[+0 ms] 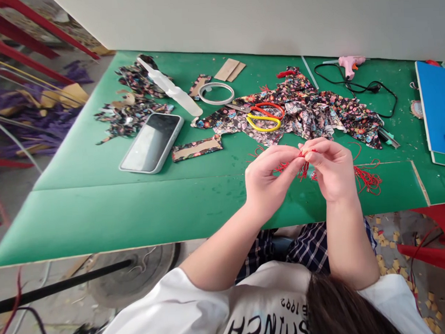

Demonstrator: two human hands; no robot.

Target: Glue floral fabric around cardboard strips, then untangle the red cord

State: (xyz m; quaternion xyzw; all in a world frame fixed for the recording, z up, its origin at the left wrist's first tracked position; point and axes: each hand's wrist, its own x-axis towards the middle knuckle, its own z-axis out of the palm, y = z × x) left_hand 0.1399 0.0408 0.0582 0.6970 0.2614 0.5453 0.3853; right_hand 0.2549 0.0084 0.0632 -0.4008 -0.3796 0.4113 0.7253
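My left hand [267, 180] and my right hand [328, 170] are raised together just above the green table [136, 209], near its front edge. Both pinch a small bundle of red thread [303, 168] between their fingertips, and its frayed ends hang down between the hands. The fingers of both hands are closed on the thread. More loose red thread [367, 180] lies on the table just right of my right hand.
Floral fabric scraps [315, 110] lie behind my hands, with red- and yellow-handled scissors [264, 116] on them. A phone [151, 142], a tape ring [216, 93], a clear bottle [170, 87] and cardboard pieces [230, 69] lie left. Farther right are a pink glue gun [350, 64] and blue board [436, 103].
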